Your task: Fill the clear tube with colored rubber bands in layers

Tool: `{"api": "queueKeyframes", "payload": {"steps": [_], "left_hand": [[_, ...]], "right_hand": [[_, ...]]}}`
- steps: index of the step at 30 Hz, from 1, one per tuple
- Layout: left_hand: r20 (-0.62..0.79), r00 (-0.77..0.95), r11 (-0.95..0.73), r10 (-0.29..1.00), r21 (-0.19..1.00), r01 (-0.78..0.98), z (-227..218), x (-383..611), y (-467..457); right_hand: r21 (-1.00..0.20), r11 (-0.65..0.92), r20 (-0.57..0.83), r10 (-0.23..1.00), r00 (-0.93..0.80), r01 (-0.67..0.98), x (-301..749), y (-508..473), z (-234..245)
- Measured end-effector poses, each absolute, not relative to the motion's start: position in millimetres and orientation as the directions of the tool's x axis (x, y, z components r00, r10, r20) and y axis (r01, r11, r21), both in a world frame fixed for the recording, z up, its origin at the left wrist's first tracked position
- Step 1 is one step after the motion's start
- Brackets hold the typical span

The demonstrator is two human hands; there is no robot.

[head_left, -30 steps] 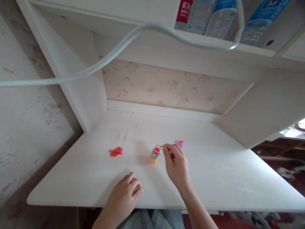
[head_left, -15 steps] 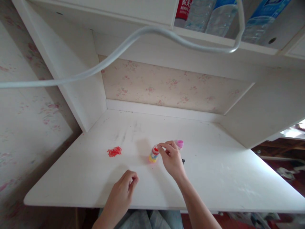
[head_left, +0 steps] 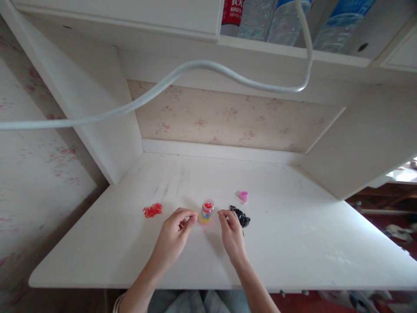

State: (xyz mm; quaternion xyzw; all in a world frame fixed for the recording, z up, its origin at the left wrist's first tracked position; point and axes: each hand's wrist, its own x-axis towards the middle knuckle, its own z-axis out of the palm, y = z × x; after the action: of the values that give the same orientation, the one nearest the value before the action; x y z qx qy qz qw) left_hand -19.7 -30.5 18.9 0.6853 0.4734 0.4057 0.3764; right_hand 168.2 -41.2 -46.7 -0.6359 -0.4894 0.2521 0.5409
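Observation:
A small clear jar (head_left: 206,212) stands upright between my hands, its top uncovered, with red, blue and yellow bits inside. Just left of it, my left hand (head_left: 176,231) has its thumb and fingertips drawn together in a pinch. On the other side, my right hand (head_left: 232,234) also pinches close to the jar, slightly apart from it. What either hand holds, if anything, is too small to make out. A heap of black rubber bands (head_left: 243,218) lies right beside my right hand. To the left sits a heap of red rubber bands (head_left: 152,210).
A pink cap (head_left: 243,196) lies behind the black heap. The white desk (head_left: 293,243) has a side panel at each end. A white cable (head_left: 202,65) crosses in front of the view, below a shelf with several bottles (head_left: 256,19).
My right hand has drawn back from the jar's mouth, uncovering the black heap. My left hand has risen from the desk's front to the jar's left side. The view has shifted slightly.

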Motion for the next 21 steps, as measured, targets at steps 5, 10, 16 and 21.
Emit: {"api": "queueKeyframes", "payload": {"steps": [5, 10, 16, 21], "left_hand": [[0.198, 0.183, -0.246, 0.963, 0.925, 0.288, 37.7, -7.0, -20.2], [0.057, 0.124, -0.087, 0.991, 0.964, 0.250, 42.2, 1.7, -16.3], [0.293, 0.130, -0.321, 0.947, 0.868, 0.379, 42.8, 14.4, -11.3], [0.312, 0.130, -0.336, 0.941, 0.816, 0.470, 39.9, 23.9, -5.0]], "right_hand": [[-0.925, 0.072, 0.225, 0.895, 0.385, 0.374, 165.4, -54.4, -56.0], [-0.924, 0.112, 0.248, 0.903, 0.351, 0.365, 164.9, -60.2, -51.0], [-0.933, 0.117, 0.231, 0.921, 0.315, 0.341, 165.9, -63.3, -51.5], [-0.942, 0.133, 0.228, 0.928, 0.295, 0.309, 166.9, -66.0, -50.5]]}}
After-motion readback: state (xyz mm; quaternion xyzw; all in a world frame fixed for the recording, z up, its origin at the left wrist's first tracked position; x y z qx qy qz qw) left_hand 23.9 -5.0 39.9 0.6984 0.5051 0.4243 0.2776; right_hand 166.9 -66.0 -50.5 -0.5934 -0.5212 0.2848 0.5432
